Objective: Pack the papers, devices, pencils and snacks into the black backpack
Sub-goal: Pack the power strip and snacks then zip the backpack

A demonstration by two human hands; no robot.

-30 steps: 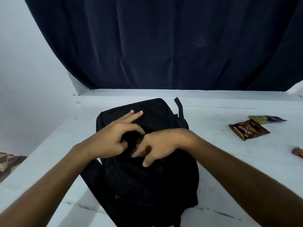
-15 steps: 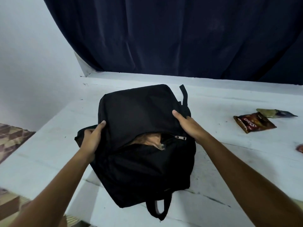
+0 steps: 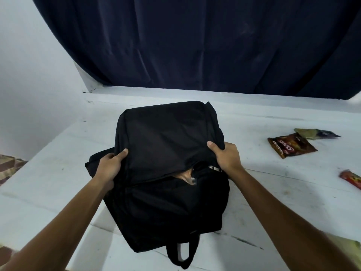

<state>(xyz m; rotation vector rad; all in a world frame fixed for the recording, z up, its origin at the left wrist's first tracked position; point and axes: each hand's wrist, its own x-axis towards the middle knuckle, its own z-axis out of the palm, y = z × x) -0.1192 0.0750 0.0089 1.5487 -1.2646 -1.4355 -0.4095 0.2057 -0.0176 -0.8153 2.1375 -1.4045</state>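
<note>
The black backpack (image 3: 166,145) lies flat on the white table (image 3: 273,192), its carry loop toward me. My left hand (image 3: 111,165) grips its left edge and my right hand (image 3: 224,155) grips its right edge, thumbs on top of the fabric. The zip across the middle is partly open beside a silver zip pull (image 3: 214,168), and a brownish packet (image 3: 188,177) shows in the gap. On the table to the right lie a brown snack bag (image 3: 292,145), a green and purple packet (image 3: 314,133) behind it, and a red bar (image 3: 351,178) at the frame edge.
A dark blue curtain (image 3: 195,45) hangs behind the table. A pale wall stands at the left, and patterned floor (image 3: 9,165) shows past the table's left edge. A greenish object (image 3: 347,245) peeks from behind my right forearm near the table's front right.
Both hands left the zip opening at the bag's middle and took hold of its two sides. The opening has narrowed, so less of the brownish packet shows.
</note>
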